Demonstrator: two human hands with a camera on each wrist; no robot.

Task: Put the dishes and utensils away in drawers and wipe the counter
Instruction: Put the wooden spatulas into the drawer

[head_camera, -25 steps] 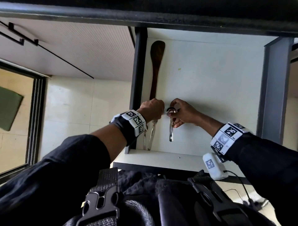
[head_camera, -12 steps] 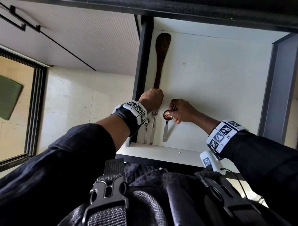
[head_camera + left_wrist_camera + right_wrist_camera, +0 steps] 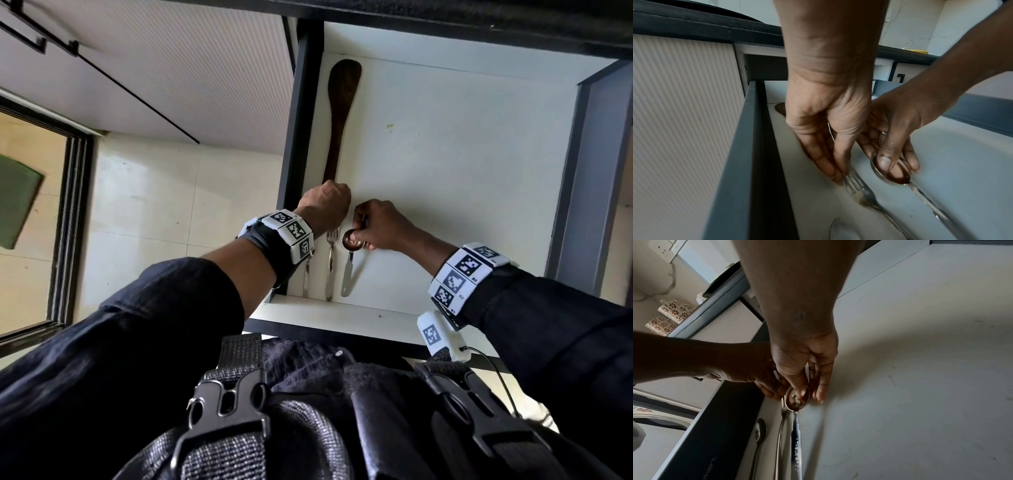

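Cutlery lies in a row at the lower left of the open drawer [image 3: 479, 178], just left of frame centre in the head view. The fork [image 3: 331, 260] lies flat with its tines under the left hand [image 3: 325, 209], whose straight fingertips [image 3: 835, 176] press down on them. Just right of it, the right hand [image 3: 383, 228] holds the measuring spoon [image 3: 349, 263]: the thumb sits in its bowl and the fingers curl beneath. A second spoon [image 3: 760, 434] lies against the drawer's dark left wall. Above the hands, a wooden spatula [image 3: 340, 113] runs toward the top of the frame.
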